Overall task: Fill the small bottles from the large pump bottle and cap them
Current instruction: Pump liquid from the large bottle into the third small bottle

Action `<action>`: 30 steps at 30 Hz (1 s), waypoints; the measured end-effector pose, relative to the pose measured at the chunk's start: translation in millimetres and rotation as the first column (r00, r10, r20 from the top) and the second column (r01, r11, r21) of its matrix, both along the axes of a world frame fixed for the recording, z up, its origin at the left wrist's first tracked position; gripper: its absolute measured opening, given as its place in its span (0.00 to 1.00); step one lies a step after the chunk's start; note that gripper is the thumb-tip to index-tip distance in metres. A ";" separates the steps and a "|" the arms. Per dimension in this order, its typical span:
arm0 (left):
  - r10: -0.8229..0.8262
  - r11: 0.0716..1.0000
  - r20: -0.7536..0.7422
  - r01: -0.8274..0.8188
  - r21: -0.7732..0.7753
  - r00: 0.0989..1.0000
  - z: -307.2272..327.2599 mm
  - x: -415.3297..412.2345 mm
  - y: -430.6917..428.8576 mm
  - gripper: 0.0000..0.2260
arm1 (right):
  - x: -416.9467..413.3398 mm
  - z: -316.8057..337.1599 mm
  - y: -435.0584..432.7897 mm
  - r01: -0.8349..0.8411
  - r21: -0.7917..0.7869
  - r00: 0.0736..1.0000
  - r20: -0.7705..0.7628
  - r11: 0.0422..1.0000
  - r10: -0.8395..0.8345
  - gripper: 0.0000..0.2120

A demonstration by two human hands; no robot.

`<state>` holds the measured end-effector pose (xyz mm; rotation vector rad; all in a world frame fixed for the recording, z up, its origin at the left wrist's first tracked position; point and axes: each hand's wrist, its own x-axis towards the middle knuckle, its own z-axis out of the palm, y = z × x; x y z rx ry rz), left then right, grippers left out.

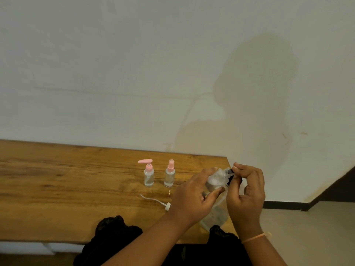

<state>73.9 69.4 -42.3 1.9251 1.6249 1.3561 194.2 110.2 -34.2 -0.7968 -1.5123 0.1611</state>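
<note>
My left hand (194, 196) grips a small clear bottle (215, 181) above the table's right end. At the bottle's neck, my right hand (245, 192) pinches a black cap (231, 174); whether the cap is seated I cannot tell. Below both hands the large translucent bottle (216, 216) shows partly, its top hidden by my hands. Its white pump head (167, 206) with a thin tube lies on the table to the left. Two small clear bottles stand further back: one with a pink pump top (148, 175), one with a pink spray top (169, 175).
The wooden table (76, 189) runs off to the left and ends at its right edge just behind my hands. A pale wall stands behind it. Floor and a dark skirting lie to the right. Black fabric sits at the table's near edge.
</note>
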 end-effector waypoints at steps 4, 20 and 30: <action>-0.003 1.000 0.026 0.003 0.021 1.000 -0.3 0.1 1.3 0.21 | -1.5 4.1 0.5 -0.002 0.020 1.000 -0.001 1.000 0.002 0.08; 0.004 0.999 0.033 -0.005 0.036 0.999 0.1 2.0 -1.5 0.21 | -1.3 1.8 -3.3 -0.005 -0.008 1.000 -0.027 1.000 0.004 0.08; -0.014 1.000 -0.008 0.014 0.000 1.000 0.1 -1.9 -0.1 0.21 | 1.7 -2.7 1.7 -0.005 -0.018 1.000 0.009 1.000 0.005 0.08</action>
